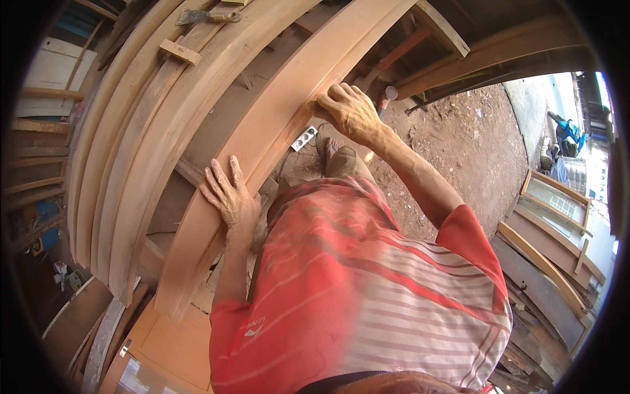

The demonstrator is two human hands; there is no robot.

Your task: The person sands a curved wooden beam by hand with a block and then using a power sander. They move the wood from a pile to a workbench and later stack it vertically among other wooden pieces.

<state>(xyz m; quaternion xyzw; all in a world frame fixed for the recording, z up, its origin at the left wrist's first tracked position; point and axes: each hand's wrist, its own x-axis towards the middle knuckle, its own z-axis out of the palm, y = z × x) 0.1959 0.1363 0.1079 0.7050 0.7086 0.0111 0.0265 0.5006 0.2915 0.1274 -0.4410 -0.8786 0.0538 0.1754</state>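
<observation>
A long, smooth reddish-brown wooden plank (pixel 269 105) runs diagonally in front of me, with a stepped edge on my side. My left hand (pixel 228 196) lies on the plank's lower part, fingers spread and flat. Farther up, my right hand (pixel 349 113) is closed at the stepped edge, its fingers curled down. Something small and brownish shows under those fingers, but its kind is hidden.
Several pale boards (pixel 147 131) lie side by side left of the plank, bearing a scraper (pixel 209 17) and a small wood block (pixel 180 52). A white power strip (pixel 304 138) is below the plank. Framed panels (pixel 558 197) lean at the right. An orange-brown door panel (pixel 174 345) lies lower left.
</observation>
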